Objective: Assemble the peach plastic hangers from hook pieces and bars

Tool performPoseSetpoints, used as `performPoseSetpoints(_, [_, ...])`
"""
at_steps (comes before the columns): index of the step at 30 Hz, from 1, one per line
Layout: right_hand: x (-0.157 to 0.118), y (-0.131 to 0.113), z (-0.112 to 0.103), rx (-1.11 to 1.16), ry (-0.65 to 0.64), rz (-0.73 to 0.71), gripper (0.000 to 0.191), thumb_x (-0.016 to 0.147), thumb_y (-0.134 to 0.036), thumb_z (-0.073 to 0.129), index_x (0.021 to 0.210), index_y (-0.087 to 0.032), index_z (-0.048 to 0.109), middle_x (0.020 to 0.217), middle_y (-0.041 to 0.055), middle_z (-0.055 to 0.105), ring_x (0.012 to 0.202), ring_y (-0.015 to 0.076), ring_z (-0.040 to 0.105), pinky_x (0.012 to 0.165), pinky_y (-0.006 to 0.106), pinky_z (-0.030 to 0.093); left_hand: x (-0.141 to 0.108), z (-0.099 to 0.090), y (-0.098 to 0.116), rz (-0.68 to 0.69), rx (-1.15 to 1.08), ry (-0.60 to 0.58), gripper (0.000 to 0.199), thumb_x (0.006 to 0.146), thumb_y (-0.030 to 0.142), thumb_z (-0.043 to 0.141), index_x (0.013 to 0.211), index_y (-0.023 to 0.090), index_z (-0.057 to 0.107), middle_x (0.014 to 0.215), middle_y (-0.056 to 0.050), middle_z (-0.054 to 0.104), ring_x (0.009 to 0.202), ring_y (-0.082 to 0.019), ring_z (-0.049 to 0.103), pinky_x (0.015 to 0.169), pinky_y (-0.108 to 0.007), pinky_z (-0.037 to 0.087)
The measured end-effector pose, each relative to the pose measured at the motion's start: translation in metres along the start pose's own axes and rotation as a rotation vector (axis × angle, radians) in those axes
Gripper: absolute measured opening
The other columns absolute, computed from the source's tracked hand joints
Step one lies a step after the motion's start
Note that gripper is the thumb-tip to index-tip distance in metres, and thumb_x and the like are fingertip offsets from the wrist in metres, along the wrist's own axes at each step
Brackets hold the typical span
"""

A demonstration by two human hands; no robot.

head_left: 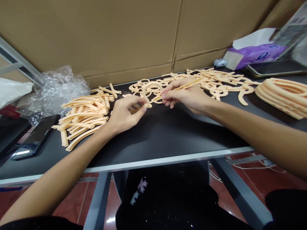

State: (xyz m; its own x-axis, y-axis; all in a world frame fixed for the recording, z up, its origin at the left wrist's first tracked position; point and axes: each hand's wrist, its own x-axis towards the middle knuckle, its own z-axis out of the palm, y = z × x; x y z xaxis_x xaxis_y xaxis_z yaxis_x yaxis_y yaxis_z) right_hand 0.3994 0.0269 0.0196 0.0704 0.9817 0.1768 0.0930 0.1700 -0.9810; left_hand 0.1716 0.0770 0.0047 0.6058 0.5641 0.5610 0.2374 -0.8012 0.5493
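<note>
My left hand [127,114] pinches the lower end of a curved peach plastic strip [152,85] bent into a hoop. My right hand [184,96] grips a straight peach plastic strip [184,88] whose end points to the far right, and its fingertips sit against the hoop's edge. Where the pieces meet, the fingers partly hide them. A heap of straight strips [82,118] lies to the left of my left hand. Beyond my hands is a tangled spread of curved strips [216,81]. A stack of coiled peach rings [283,97] lies at the right.
The black table top [168,137] has a metal front edge, and cardboard sheets [96,35] stand along its back. Bubble wrap [57,92] and a dark phone [35,137] lie at the left. A purple tissue pack [254,54], a small mouse [220,63] and a tray [275,68] sit at the back right.
</note>
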Motion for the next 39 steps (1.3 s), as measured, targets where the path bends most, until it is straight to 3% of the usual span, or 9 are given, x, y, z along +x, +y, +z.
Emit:
performPoseSetpoints(7, [0.0,0.0,-0.003,-0.043,-0.099,-0.008,0.007,0.071,-0.008,0.079,0.069,-0.013,0.075,0.066,0.0067,0.072,0.056,0.0134,0.065,0.051,0.023,0.054,-0.001,0.0,-0.005,0.008,0.065,0.0,0.016,0.082,0.03,0.075,0.09,0.016,0.077,0.087,-0.004,0.078,0.075,-0.015,0.072,0.071,-0.024,0.061])
performPoseSetpoints(13, [-0.003,-0.001,0.001,-0.099,-0.094,-0.055,0.008,0.068,-0.007,0.079,0.068,-0.014,0.076,0.062,0.0039,0.071,0.053,0.0114,0.062,0.05,0.022,0.054,-0.001,-0.002,-0.007,0.034,0.11,-0.009,0.014,0.084,0.029,0.075,0.088,0.016,0.078,0.086,-0.003,0.079,0.077,-0.016,0.073,0.075,-0.026,0.062])
performPoseSetpoints(22, [-0.007,-0.001,0.004,-0.263,-0.074,-0.128,0.007,0.071,-0.009,0.076,0.072,-0.016,0.077,0.066,0.0027,0.072,0.054,0.0131,0.062,0.052,0.026,0.049,-0.002,-0.005,-0.011,0.26,0.225,0.002,0.012,0.091,0.021,0.069,0.089,0.018,0.081,0.088,-0.005,0.082,0.079,-0.016,0.077,0.078,-0.026,0.06])
performPoseSetpoints(32, [-0.012,0.004,0.0,-0.402,-0.138,-0.317,0.009,0.076,-0.014,0.074,0.078,-0.02,0.081,0.082,0.0031,0.077,0.074,0.0187,0.067,0.067,0.03,0.046,-0.004,-0.005,-0.018,0.476,0.345,-0.056,0.018,0.095,0.017,0.061,0.098,0.018,0.079,0.095,-0.005,0.082,0.086,-0.015,0.078,0.079,-0.023,0.062])
performPoseSetpoints(39, [-0.012,0.003,-0.002,-0.381,-0.207,-0.357,0.012,0.077,-0.013,0.07,0.078,-0.019,0.08,0.081,0.0021,0.077,0.073,0.017,0.065,0.068,0.029,0.046,-0.006,-0.005,-0.016,0.533,0.414,-0.067,0.02,0.097,0.015,0.058,0.103,0.016,0.077,0.097,-0.007,0.081,0.086,-0.015,0.078,0.076,-0.021,0.061])
